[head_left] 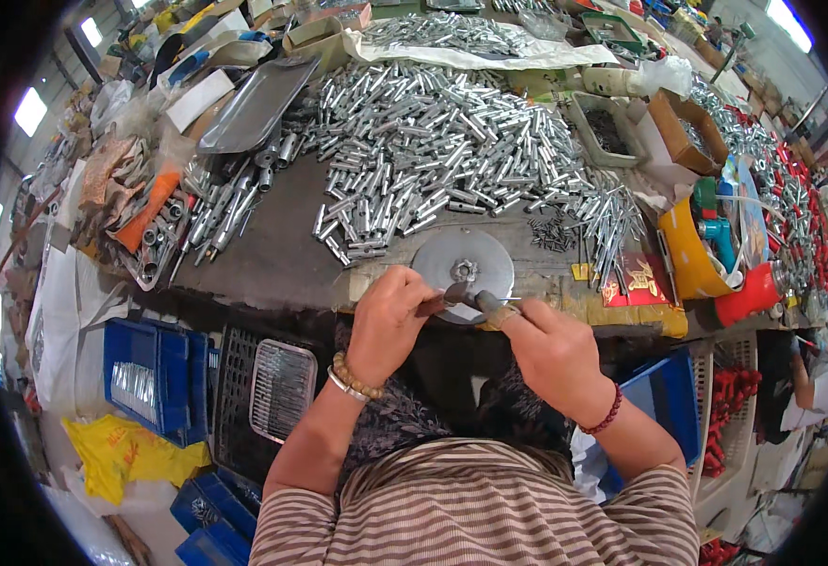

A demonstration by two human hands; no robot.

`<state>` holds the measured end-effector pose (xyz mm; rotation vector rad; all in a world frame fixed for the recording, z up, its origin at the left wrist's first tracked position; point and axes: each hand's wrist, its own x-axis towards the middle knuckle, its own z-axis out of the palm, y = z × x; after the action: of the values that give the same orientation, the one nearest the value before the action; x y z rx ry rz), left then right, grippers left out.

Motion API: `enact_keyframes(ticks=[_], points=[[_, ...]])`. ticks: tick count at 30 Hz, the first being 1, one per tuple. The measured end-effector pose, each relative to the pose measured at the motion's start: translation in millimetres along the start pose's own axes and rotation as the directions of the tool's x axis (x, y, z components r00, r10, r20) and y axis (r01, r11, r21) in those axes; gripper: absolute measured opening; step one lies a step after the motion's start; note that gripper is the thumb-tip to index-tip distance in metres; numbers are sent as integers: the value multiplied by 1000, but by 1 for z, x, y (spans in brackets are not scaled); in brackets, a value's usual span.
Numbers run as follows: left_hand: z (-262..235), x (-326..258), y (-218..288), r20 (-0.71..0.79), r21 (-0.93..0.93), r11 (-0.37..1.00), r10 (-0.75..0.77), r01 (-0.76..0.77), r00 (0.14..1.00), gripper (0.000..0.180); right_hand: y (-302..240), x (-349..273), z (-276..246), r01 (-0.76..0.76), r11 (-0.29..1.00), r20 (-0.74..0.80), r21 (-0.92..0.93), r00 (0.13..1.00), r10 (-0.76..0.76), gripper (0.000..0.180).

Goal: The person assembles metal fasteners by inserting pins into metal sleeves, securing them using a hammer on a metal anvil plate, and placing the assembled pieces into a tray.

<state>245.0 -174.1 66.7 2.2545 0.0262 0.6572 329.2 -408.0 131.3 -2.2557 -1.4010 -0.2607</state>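
Note:
My left hand (390,316) is closed in a pinch at the near edge of a round grey metal disc (489,253). Dark coverings show at its fingertips, and what lies between them is too small to make out. Facing it, my right hand (551,349) is closed too, with a thin bright metal rod (511,299) sticking out at its fingers. The fingertips of both hands nearly meet over the disc, which has a small raised metal hub (465,271) at its middle. Beyond the disc spreads a large heap of silver metal tubes (442,132).
Small dark screws (552,234) lie right of the disc, near a red packet (638,280). A cut yellow container (695,250) with bottles stands at the bench's right. Left are a metal tray (258,106) and larger tubular parts. Blue bins (173,377) sit below the bench edge.

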Motion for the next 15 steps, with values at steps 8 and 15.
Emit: enact_keyframes(ticks=[8,15], points=[[-8,4,7,5,112,992,66,-66,998,10,2,-8,9,-83,995,-7,59,996,83,37],[-1,-10,13,4,-50,998,-48,48,999,9,22,8,6,-236,919,30,315,971,239,37]])
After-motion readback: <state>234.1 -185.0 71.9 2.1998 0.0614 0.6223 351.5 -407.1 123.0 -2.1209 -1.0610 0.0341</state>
